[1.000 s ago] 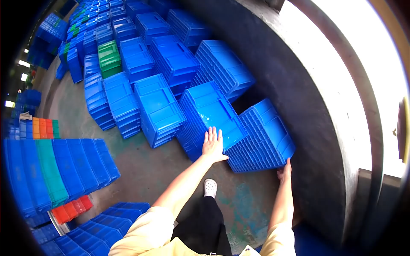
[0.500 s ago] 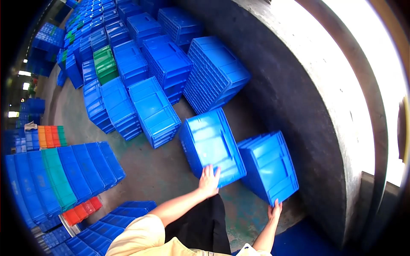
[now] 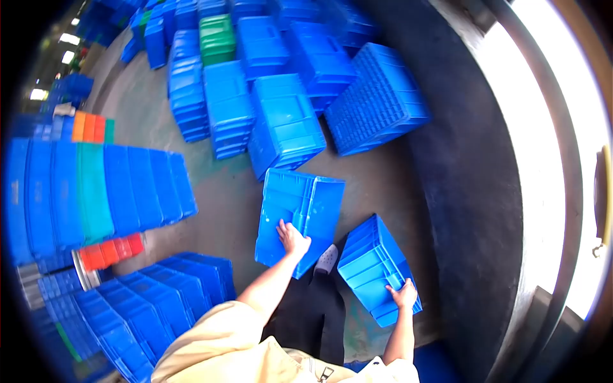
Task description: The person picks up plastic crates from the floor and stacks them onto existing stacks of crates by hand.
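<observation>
A tilted blue crate [image 3: 325, 201] is in front of me, left of centre, and my left hand [image 3: 294, 240] grips its near side, thumb and fingers at the ribbed wall. Lower right, my right hand [image 3: 403, 295] holds the near end of a second blue crate [image 3: 364, 258], which is also tilted. The two crates are apart, with my shoe [image 3: 327, 258] between them. Parts of the fingers of both hands are hidden behind the crate edges.
Stacks of blue crates [image 3: 287, 115] with a green crate [image 3: 217, 39] stand ahead. Left are a long blue and teal stack [image 3: 150, 185], red crates [image 3: 112, 252] and more blue crates [image 3: 159, 290]. A dark curved wall [image 3: 469, 159] runs along the right.
Both held crates have turned, so their sides and ribbed rims now show. The view has shifted, with the floor stacks higher in it and my shoe now visible.
</observation>
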`<action>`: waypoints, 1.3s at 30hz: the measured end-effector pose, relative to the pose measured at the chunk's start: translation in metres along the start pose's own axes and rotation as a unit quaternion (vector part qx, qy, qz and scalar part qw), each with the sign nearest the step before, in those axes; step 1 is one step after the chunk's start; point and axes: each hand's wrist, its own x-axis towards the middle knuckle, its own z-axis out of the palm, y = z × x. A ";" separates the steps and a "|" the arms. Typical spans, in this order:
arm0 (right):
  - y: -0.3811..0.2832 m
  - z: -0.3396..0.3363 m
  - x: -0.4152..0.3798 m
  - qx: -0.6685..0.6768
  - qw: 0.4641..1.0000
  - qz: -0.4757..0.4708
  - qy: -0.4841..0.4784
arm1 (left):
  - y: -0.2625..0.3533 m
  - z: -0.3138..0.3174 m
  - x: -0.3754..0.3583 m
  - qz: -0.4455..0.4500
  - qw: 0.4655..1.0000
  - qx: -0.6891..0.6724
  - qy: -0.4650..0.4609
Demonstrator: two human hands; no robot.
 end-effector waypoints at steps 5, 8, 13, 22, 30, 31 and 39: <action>-0.010 -0.023 -0.054 -0.022 0.999 -0.002 0.032 | -0.121 -0.116 -0.022 -0.021 0.986 -0.164 0.036; -0.024 -0.038 -0.087 -0.031 0.994 0.020 0.108 | -0.207 -0.191 -0.051 -0.058 0.922 -0.377 0.063; -0.057 -0.075 -0.126 -0.021 0.975 0.046 0.217 | -0.301 -0.349 -0.167 -0.096 0.755 -0.640 0.107; -0.186 -0.154 -0.219 0.194 0.944 -0.051 0.262 | -0.406 -0.462 -0.424 0.098 0.530 -0.609 0.581; -0.298 -0.237 -0.279 0.239 0.894 -0.169 0.340 | -0.474 -0.524 -0.505 0.185 0.245 -0.759 0.574; -0.312 -0.243 -0.276 0.336 0.858 -0.257 0.290 | -0.485 -0.518 -0.505 0.190 0.238 -0.758 0.577; -0.439 -0.342 -0.389 0.502 0.632 -0.552 0.208 | -0.466 -0.520 -0.479 0.257 0.200 -0.731 0.599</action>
